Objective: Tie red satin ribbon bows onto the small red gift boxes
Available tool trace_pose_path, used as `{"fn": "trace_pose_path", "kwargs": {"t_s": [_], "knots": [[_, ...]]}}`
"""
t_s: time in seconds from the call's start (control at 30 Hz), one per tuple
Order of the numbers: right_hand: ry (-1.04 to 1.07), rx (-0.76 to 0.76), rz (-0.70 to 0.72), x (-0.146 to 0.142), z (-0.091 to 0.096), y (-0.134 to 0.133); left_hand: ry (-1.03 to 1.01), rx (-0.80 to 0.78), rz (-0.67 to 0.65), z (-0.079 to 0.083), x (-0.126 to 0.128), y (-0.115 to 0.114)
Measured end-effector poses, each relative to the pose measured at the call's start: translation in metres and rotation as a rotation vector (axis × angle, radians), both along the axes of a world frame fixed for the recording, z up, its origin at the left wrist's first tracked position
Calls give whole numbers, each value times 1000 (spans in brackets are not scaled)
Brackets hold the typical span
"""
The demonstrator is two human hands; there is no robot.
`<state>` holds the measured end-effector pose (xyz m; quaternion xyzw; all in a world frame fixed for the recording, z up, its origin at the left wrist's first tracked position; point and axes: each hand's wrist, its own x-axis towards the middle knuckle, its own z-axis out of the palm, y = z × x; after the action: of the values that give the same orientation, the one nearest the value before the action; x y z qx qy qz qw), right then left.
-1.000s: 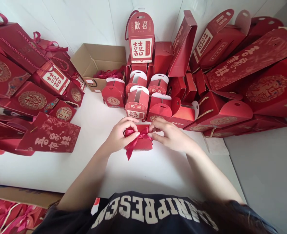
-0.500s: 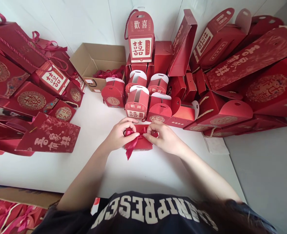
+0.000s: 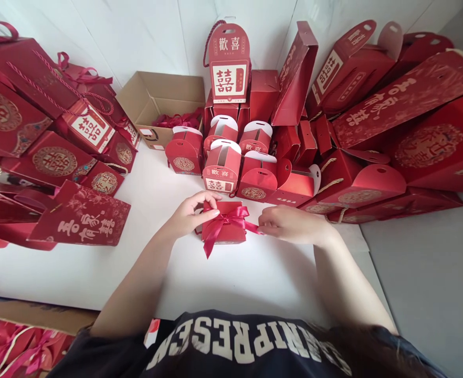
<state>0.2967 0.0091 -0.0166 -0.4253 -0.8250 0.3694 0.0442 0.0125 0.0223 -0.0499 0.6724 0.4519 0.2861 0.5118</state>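
A small red gift box [image 3: 236, 236] lies on the white table in front of me, with a shiny crimson ribbon [image 3: 212, 239] tied in a bow on its top. My left hand [image 3: 189, 214] is at the box's left side, thumb and finger pinched at the bow's left loop, which the fingers mostly cover. To the right of the box, my right hand [image 3: 288, 223] is closed on the ribbon's right tail and holds it stretched out sideways. The left tail hangs down over the front of the box. The right loop stands free on top.
Small red boxes [image 3: 221, 163] stand just behind my hands, with an open cardboard box [image 3: 160, 86] holding ribbon behind them. Larger red gift boxes [image 3: 54, 160] are piled at the left, and more red boxes [image 3: 359, 181] at the right. A carton [image 3: 38, 315] of ribboned boxes is at lower left.
My right hand has left the bow's middle and moved right, drawing the ribbon's right tail out. The right loop now shows. My left hand has stayed at the left loop.
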Motion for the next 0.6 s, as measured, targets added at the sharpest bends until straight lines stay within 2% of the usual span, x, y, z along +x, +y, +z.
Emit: {"fn": "trace_pose_path", "kwargs": {"t_s": [0.13, 0.27, 0.37, 0.47, 0.53, 0.6], "knots": [[-63, 9, -18, 2, -14, -1, -98, -97, 56, -3, -12, 7], [-51, 104, -140, 3, -7, 0, -98, 19, 178, 4, -19, 9], [173, 141, -217, -6, 0, 3, 81, 126, 313, 20, -22, -1], [371, 126, -247, -18, -2, 5, 371, 114, 354, 36, -25, -22], [417, 66, -235, -25, -7, 6, 511, 63, 340, 40, -26, -41], [439, 3, -212, -28, -12, 8, 546, -6, 311, 35, -24, -59]]}}
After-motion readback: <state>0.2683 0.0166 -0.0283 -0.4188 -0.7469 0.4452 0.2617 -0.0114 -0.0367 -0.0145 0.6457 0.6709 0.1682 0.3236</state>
